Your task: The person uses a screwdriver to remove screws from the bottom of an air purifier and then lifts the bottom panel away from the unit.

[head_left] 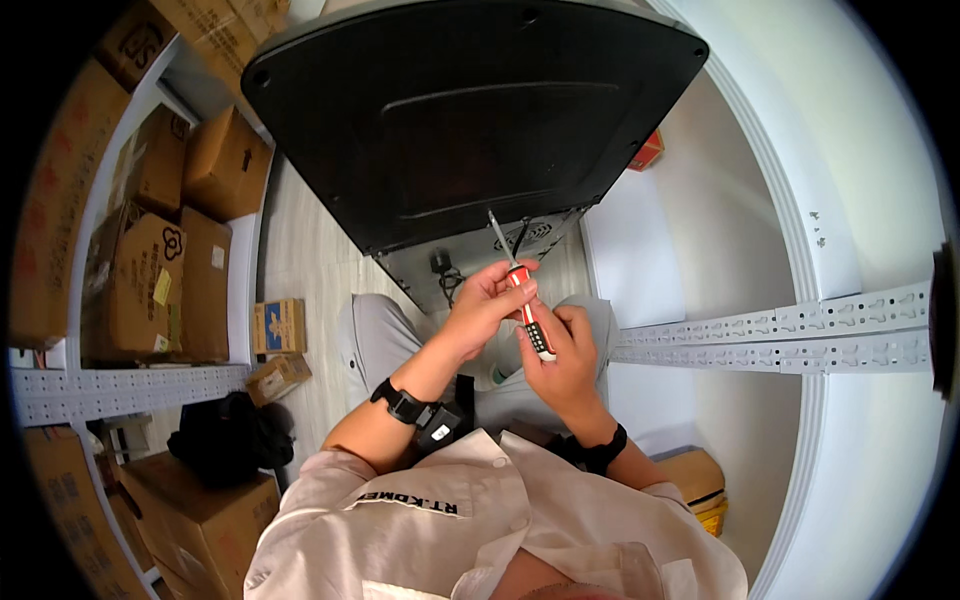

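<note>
A screwdriver with a red, white and black handle is held between both hands, its metal shaft tilted up and away from me. My left hand is closed at the upper end of the handle, near the shaft. Lower down, my right hand is wrapped about the black end of the handle. The shaft's tip overlaps the near edge of a big appliance's black top panel; whether it touches is unclear. Below that edge, the grey metal back shows a round vent grille and a bundled black power cord.
Shelves with brown cardboard boxes line the left side. Small boxes and a black bag lie near them. White shelving with a perforated metal upright stands close on the right. A red box sits behind the appliance's right side.
</note>
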